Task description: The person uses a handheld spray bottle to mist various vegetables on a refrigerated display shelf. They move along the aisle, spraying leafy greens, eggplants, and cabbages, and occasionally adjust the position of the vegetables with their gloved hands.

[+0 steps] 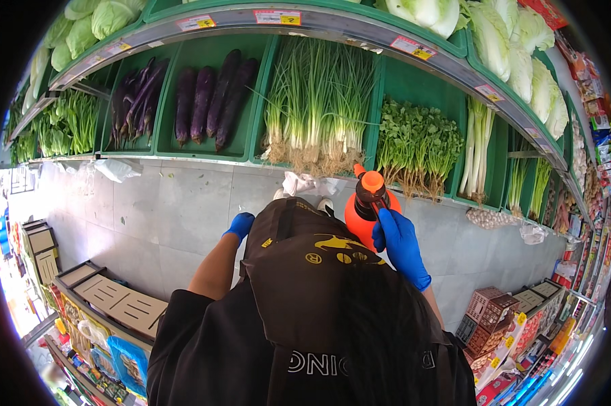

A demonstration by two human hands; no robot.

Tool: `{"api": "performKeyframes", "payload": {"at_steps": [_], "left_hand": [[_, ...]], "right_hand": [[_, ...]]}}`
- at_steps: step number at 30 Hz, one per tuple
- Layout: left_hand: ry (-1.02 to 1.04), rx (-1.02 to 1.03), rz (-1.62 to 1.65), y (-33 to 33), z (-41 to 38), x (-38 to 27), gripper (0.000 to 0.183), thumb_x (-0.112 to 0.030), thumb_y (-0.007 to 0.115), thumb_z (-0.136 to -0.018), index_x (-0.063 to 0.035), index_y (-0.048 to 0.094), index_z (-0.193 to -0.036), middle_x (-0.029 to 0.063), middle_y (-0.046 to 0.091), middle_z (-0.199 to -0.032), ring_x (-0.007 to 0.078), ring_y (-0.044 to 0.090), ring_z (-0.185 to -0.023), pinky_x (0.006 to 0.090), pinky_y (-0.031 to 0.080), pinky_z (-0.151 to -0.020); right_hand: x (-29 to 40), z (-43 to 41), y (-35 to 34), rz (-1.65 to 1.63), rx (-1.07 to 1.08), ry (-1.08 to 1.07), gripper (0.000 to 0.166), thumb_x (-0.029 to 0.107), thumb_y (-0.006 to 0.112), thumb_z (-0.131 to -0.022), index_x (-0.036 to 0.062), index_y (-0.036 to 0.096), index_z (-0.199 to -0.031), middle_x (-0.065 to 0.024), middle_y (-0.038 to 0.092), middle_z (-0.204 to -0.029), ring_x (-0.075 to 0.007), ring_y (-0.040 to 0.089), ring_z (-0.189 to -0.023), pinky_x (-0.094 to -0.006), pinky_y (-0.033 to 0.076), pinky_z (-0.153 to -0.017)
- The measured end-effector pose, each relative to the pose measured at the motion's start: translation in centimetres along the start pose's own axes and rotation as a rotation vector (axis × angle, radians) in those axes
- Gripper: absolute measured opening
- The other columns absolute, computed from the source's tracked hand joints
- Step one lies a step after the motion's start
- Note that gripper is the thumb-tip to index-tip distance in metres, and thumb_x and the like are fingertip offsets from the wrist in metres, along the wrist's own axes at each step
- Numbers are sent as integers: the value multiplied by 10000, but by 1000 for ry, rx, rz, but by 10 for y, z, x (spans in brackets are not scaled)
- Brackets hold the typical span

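My right hand [400, 242], in a blue glove, grips the handle of an orange pump spray bottle [356, 215] with a dark neck. The nozzle points toward the vegetable shelf, between scallions [318, 101] and rooted leafy herbs [418, 144]. My left hand [242, 225], also blue-gloved, hangs beside the dark apron [295, 284]; its fingers are partly hidden, and whether it holds anything cannot be told. Farther left in green trays lie thick eggplants [216, 101] and thin eggplants [139, 101]. Leeks [477, 147] lie right of the herbs.
Napa cabbages [493, 45] and round cabbages [113, 19] fill the upper shelf, whose metal edge [346, 34] juts over the trays. Behind me stand a low display stand [120, 299] and stacked plastic crates [490, 309]. Plastic bags [118, 169] hang under the lower shelf.
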State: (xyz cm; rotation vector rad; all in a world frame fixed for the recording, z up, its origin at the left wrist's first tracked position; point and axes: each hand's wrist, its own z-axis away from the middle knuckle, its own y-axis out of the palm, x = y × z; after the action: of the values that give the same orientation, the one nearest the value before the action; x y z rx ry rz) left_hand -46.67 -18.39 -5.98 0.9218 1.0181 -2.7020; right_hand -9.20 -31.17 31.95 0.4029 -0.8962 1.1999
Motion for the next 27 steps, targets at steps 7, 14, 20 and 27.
{"api": "performKeyframes", "payload": {"at_steps": [7,14,20,27], "left_hand": [[14,-2,-10,2,-3,-1,286,-248,466,-770,-33,651,-799,205,619,-918,377,572,-886,409,455,-746],[13,4,-23,3,-8,0,284,-257,478,-767,-34,650,-795,210,618,-909,380,573,-881,402,456,-745],[4,-13,28,3,-6,0,286,-262,481,-764,-33,651,-788,210,620,-895,383,576,-870,403,456,-737],[-23,-3,30,1,-5,-2,289,-264,478,-765,-34,651,-788,210,622,-887,382,579,-859,404,456,-732]], "right_hand": [[0,0,-1,14,-14,4,365,327,474,-920,-2,549,-782,-45,552,-633,-109,523,-533,-248,428,-518],[-2,-2,-1,12,-10,-5,366,325,473,-920,-7,552,-791,-47,554,-636,-110,525,-535,-249,429,-517],[-2,-3,-1,2,-6,4,362,322,477,-919,-10,552,-795,-47,554,-638,-108,520,-532,-249,426,-514],[0,-2,1,1,-4,10,357,317,478,-919,-11,550,-796,-48,554,-638,-107,514,-527,-248,422,-510]]}}
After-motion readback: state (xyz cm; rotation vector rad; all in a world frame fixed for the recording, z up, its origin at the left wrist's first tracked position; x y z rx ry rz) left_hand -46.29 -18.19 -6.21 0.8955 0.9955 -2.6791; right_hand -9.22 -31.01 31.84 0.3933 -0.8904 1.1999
